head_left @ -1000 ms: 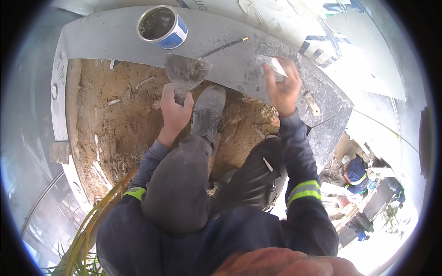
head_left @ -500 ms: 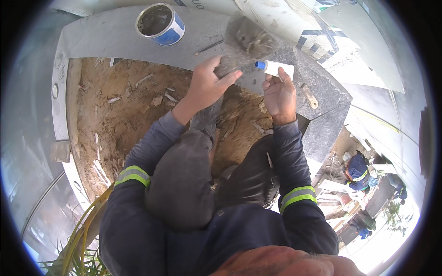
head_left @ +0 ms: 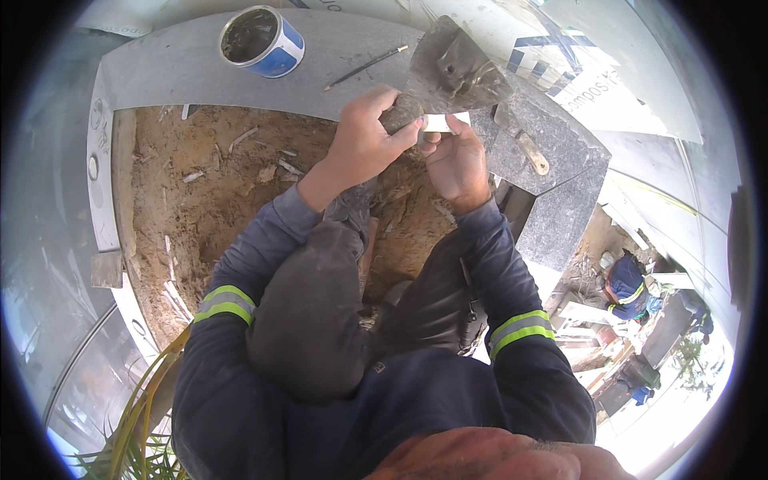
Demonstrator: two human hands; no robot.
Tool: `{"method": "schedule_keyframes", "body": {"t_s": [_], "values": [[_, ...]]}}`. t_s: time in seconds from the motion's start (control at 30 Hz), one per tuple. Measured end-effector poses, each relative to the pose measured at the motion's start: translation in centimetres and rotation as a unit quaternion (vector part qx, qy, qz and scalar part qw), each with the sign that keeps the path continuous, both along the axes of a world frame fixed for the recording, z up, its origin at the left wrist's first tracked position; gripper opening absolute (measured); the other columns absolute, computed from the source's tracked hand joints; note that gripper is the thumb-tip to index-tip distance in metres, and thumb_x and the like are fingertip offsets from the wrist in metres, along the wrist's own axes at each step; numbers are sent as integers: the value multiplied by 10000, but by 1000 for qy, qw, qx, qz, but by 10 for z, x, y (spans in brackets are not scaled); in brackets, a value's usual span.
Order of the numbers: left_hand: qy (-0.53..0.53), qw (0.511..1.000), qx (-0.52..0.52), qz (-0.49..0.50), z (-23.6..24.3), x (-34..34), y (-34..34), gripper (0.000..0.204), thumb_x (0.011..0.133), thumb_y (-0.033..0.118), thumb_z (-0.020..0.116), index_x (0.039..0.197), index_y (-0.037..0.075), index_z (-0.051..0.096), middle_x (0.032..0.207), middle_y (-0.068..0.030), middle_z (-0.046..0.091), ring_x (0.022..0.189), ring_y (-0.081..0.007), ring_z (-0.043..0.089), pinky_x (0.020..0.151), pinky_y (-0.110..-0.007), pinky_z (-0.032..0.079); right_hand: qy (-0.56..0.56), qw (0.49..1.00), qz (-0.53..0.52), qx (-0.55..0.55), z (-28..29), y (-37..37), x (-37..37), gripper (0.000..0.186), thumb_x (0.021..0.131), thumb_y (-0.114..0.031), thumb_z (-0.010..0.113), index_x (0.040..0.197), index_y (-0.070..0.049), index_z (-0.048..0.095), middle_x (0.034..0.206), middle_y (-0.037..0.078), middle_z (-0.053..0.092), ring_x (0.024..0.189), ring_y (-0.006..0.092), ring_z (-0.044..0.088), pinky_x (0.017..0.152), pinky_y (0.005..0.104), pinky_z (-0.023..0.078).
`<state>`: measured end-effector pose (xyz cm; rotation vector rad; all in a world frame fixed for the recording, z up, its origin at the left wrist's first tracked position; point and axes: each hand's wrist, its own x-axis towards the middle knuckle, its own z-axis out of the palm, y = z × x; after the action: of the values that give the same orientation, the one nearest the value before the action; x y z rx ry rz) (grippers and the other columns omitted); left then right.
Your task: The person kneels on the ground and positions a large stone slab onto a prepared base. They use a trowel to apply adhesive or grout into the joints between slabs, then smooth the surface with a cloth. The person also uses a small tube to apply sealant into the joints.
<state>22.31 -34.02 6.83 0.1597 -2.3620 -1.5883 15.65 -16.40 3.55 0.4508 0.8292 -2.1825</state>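
Note:
My left hand (head_left: 364, 132) is closed round the stubby grey handle of a trowel. Grey paste smears the trowel's broad blade (head_left: 458, 70), which reaches over the far part of the grey stone slab (head_left: 340, 42). Pinched in the fingers of my right hand (head_left: 458, 166) is a small white tube (head_left: 446, 123). The tube's capped end meets my left thumb and fingertips, so its blue cap is hidden now. A putty knife (head_left: 531, 152) with a worn, light handle lies on the slab, right of my right hand.
An open blue-and-white tin (head_left: 288, 50) of dark grey paste stands on the slab, with a pencil (head_left: 364, 69) nearby. Bare soil (head_left: 208, 192) with scraps fills the space inside the slab. At far right, a person (head_left: 626, 288) bends over among boards. Palm leaves (head_left: 144, 400) hang lower left.
My right hand has moved left, bringing the tube's capped end to my left fingers. The trowel blade, blurred by motion before, is now sharp and shifted slightly to the right.

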Motion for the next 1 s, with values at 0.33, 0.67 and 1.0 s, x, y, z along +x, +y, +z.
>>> {"method": "schedule_keyframes", "body": {"t_s": [0.33,0.67,1.0], "values": [[-52,998,-10,28,0,7,4,212,881,152,774,912,-34,676,743,-78,668,663,-111,590,598,-299,465,-13,999,2,-40,-1,-5,8,189,1049,-209,574,1158,-55,571,1028,66,682,816,146,615,739,318,522],[-26,999,-13,27,1,8,8,292,887,194,803,792,-12,618,677,-38,651,588,-81,545,541,-297,441,-52,998,-2,-22,14,0,7,350,1077,-382,550,1235,-70,534,1071,68,668,875,179,608,764,308,500],[-77,995,52,45,-3,10,7,265,915,212,780,906,-28,669,695,-39,660,617,-77,567,564,-293,459,62,991,83,-80,3,22,-11,420,1034,-231,648,1413,-93,530,1245,88,666,959,166,621,723,286,491]]}}
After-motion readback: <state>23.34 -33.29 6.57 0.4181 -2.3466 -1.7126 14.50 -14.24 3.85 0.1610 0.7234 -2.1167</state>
